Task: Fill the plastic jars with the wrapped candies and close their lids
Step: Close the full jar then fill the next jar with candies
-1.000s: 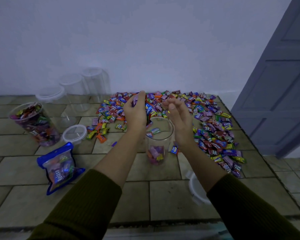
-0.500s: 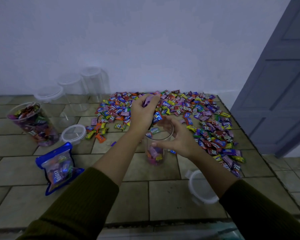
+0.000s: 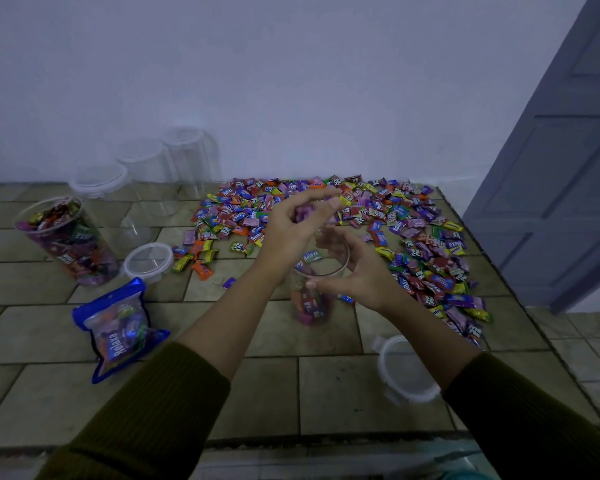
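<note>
A clear plastic jar [image 3: 312, 306] stands open in the middle of the tiled surface, with a small layer of wrapped candies at its bottom. My right hand [image 3: 355, 268] wraps around its rim from the right. My left hand [image 3: 293, 230] hovers over the jar's mouth, fingers curled on a few purple candies. One green candy [image 3: 311, 257] is falling into the jar. Behind the jar spreads a big pile of colourful wrapped candies [image 3: 378, 230].
A jar full of candies [image 3: 66, 240] stands open at left, its lid [image 3: 148, 260] beside it. Three empty lidded jars [image 3: 146, 174] line the wall. A blue candy bag [image 3: 118, 327] lies front left. Another lid [image 3: 404, 370] lies front right. A grey door [image 3: 561, 168] is at right.
My left hand came from the pile with candies to above the jar's mouth. My right hand came down from beside the left hand and took hold of the jar's rim.
</note>
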